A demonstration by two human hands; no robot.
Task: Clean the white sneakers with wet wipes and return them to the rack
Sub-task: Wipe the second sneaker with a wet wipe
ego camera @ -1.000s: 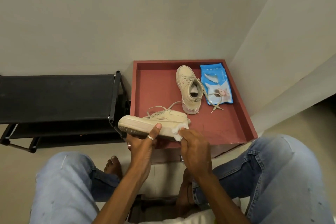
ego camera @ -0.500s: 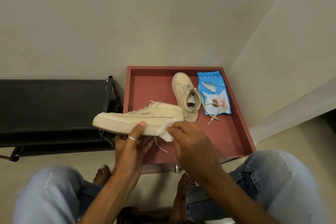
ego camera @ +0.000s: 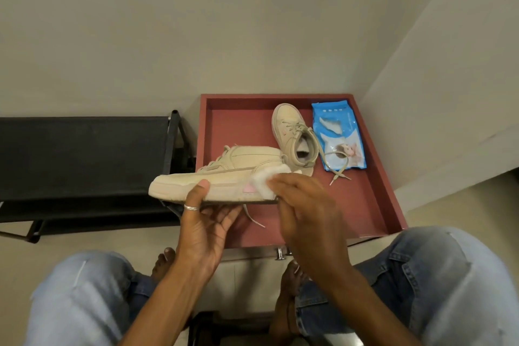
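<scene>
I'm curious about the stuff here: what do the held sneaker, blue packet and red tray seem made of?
Held sneaker: matte cream suede or faux leather, stitched panels, no shine. Blue packet: thin plastic film, glossy and wrinkled. Red tray: probably painted wood, flat matte, square rims.

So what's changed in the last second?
The held sneaker has shifted left, toward the black rack, gripped from below by the left hand. The right hand keeps pressing the wipe on its heel. The other sneaker and wipes pack lie unmoved in the red tray.
</scene>
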